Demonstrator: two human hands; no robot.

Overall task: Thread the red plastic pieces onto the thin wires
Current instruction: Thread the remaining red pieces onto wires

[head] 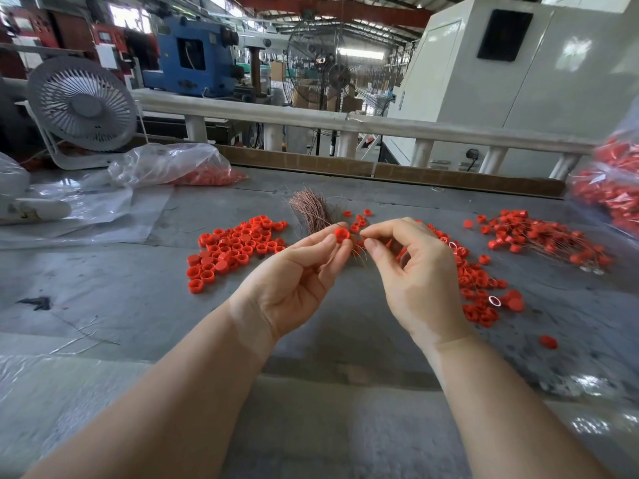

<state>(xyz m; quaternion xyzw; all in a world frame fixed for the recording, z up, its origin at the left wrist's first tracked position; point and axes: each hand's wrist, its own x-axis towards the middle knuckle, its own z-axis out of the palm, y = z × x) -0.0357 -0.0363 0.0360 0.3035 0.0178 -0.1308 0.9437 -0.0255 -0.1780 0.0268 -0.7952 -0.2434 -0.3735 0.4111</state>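
My left hand (297,274) pinches a small red plastic cap (341,234) between thumb and fingertips above the grey table. My right hand (411,267) is beside it, thumb and forefinger pinched together at the cap's right side; a thin wire between them is too fine to make out. A bundle of thin copper wires (311,210) lies just behind my hands. Loose red caps lie in a pile at the left (231,248) and another at the right (480,288). Caps strung on wires lie in a heap at the far right (546,242).
A clear bag with red caps (179,167) lies at the back left near a white fan (83,105). Another bag of red caps (608,188) sits at the right edge. Plastic sheeting (86,216) covers the table's left. A cardboard strip (380,169) borders the far edge.
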